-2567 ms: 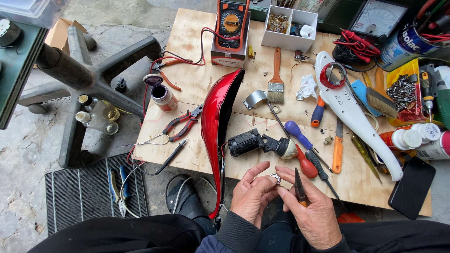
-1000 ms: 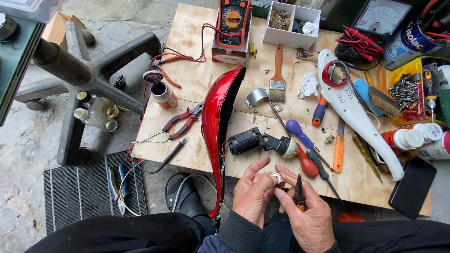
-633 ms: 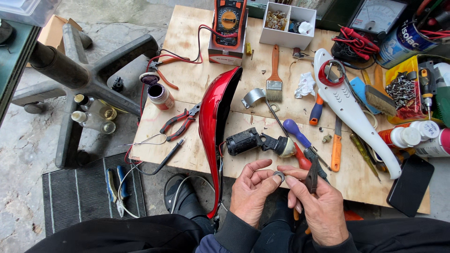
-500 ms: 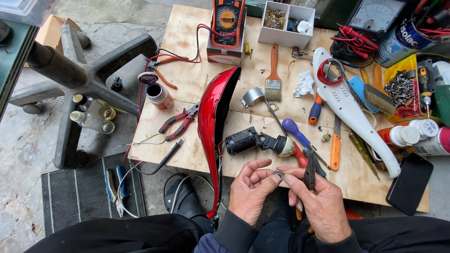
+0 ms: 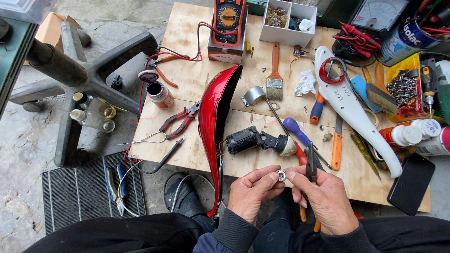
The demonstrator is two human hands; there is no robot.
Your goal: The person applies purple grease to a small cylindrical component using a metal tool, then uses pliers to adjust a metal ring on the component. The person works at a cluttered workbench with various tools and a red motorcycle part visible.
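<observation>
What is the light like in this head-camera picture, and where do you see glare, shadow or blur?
Head view: soft, even daylight with faint shadows only; bright glare streaks along the glossy red cover; the small metal ring pinched between left hand and right hand is sharp; the plywood table is evenly lit; slight wide-angle bending shows at the edges.

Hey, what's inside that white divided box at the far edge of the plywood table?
The white divided box has small brownish hardware in its left compartment and dark bits plus a crumpled white scrap in its right. Individual pieces are too small to identify, and anything beneath them is covered.
</observation>
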